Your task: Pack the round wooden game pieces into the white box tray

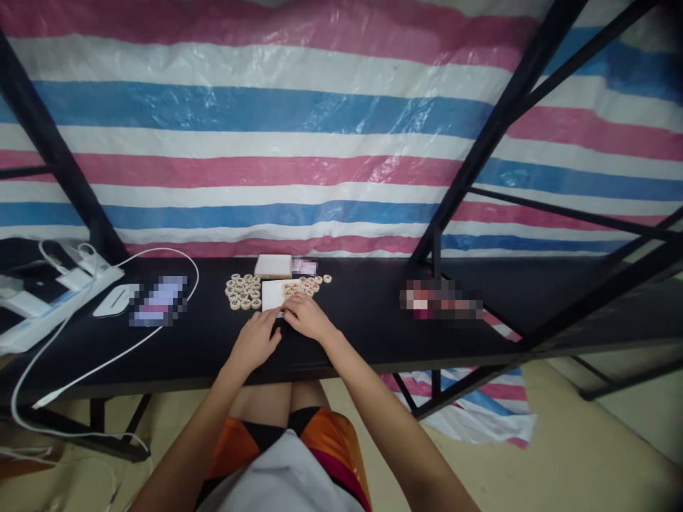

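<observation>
Several round wooden game pieces (pixel 242 291) lie in a loose heap on the black table (pixel 363 327), with more (pixel 312 282) spread over a white sheet or board (pixel 272 293). My right hand (pixel 306 316) rests at the near edge of that white sheet, fingers curled down on it and touching the pieces there. My left hand (pixel 257 339) lies just left of it on the table, fingers bent, at the sheet's near corner. Nothing can be made out inside either hand. A white box (pixel 273 265) stands behind the pieces.
At the left lie a white mouse (pixel 112 299), a power strip (pixel 88 267) with white cables (pixel 160 256) and a blurred flat item. A blurred object sits at the right. Black metal frame bars (pixel 480 149) cross before a striped tarpaulin (pixel 267 142).
</observation>
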Tool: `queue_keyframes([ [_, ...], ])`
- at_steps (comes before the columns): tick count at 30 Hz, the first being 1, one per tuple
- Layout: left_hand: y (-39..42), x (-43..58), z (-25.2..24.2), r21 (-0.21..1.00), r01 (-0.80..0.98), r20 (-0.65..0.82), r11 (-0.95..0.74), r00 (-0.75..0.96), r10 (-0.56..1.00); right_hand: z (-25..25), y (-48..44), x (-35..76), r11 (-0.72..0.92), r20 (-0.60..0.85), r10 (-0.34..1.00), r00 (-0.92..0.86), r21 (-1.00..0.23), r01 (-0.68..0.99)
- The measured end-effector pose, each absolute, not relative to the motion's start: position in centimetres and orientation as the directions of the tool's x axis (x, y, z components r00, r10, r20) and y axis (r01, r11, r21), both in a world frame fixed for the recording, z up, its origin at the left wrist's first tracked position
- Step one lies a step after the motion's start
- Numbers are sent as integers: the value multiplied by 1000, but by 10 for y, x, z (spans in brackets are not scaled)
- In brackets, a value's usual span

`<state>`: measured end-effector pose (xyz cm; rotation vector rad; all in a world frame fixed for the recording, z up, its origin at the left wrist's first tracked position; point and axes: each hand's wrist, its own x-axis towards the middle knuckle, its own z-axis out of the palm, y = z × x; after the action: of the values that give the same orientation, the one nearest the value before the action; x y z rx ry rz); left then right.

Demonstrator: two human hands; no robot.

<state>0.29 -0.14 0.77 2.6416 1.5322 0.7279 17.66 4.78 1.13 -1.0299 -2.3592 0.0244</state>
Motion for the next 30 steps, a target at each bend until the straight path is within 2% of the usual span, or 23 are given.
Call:
queue_keyframes([
  [6, 0, 2, 5, 228, 819, 390, -527, 420, 820, 12, 47, 177, 701, 493, 689, -532, -267, 661],
  [9, 0, 2, 6, 242, 813, 383, -530, 422, 822, 13, 49, 180, 663, 514, 720, -466, -310, 681],
  [14, 0, 2, 6, 245, 812, 389, -529, 418, 821, 11, 58, 196, 408, 479, 856, -196, -391, 825],
  [18, 1, 2, 6, 244, 815, 379, -526, 419, 825, 8, 63, 208, 212, 414, 909, -34, -391, 896],
  [23, 1, 2, 5, 243, 810, 386, -534, 424, 819, 6, 63, 211, 165, 323, 945, -49, -342, 925],
  [30, 1, 2, 4, 231, 808, 390, -543, 435, 812, 6, 61, 209, 157, 361, 932, -32, -323, 933],
])
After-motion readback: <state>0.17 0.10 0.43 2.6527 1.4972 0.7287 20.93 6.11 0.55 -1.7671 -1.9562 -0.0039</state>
